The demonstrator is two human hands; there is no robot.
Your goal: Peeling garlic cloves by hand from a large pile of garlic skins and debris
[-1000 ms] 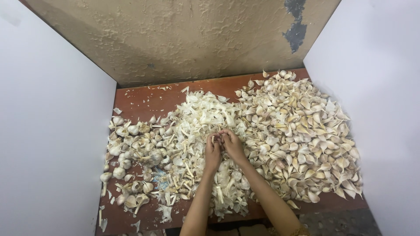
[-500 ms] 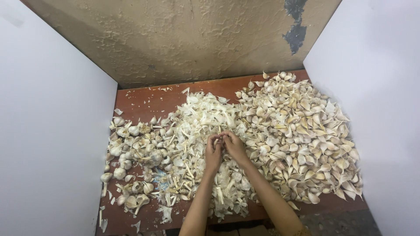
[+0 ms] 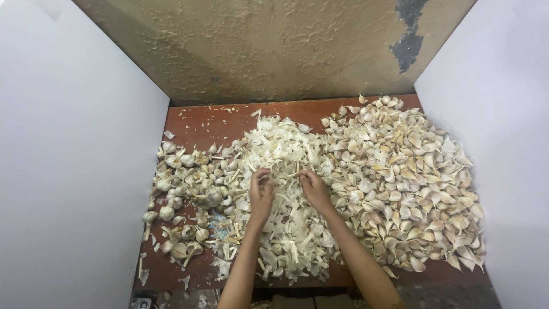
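Note:
My left hand (image 3: 261, 193) and my right hand (image 3: 314, 190) hover a little apart over a heap of pale garlic skins and stems (image 3: 284, 150) in the middle of a reddish-brown table (image 3: 201, 124). The fingers of each hand are curled around a small pale piece of garlic. It is hard to tell these pieces from the skins below. Whole garlic bulbs (image 3: 184, 184) lie left of my left hand. A large pile of separated garlic cloves (image 3: 407, 184) spreads to the right of my right hand.
White panels wall the table in on the left (image 3: 74, 171) and right (image 3: 503, 143). A rough beige wall (image 3: 274, 51) with a dark patch stands behind. Loose skins and bulbs trail to the front left edge (image 3: 186, 250).
My hands were pressed together over the skin heap. They have now drawn apart, the left going left and the right going right.

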